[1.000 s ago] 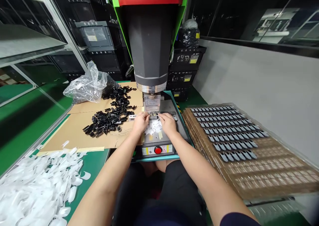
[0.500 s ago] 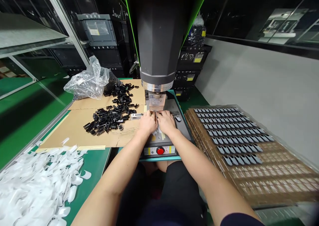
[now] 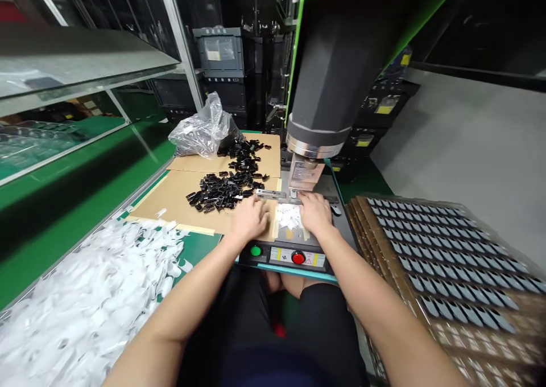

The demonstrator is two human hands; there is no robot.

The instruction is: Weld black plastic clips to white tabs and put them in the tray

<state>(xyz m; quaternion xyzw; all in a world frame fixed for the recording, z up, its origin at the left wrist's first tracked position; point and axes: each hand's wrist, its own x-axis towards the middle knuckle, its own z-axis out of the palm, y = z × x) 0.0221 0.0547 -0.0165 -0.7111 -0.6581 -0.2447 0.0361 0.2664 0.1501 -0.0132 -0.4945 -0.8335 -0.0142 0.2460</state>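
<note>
Far left of the press [image 3: 333, 74], white pieces [image 3: 85, 296] lay in 1 pile on the surface [image 3: 198, 247]. Nearer its left, black parts [image 3: 226, 188] were on cardboard [image 3: 153, 205]; beside them the left hand [image 3: 250, 219] was loosely curled, grip unclear. Under it, the right hand [image 3: 315, 211] touched 1 fixture [image 3: 294, 196]; its grasp could not be told. Rightward, 1 tray [image 3: 526, 313] held grey parts [image 3: 452, 250].

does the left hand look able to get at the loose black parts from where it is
Probably yes: the left hand is over the edge of the cardboard, right beside the black parts, and nothing visible stands between them.
</note>
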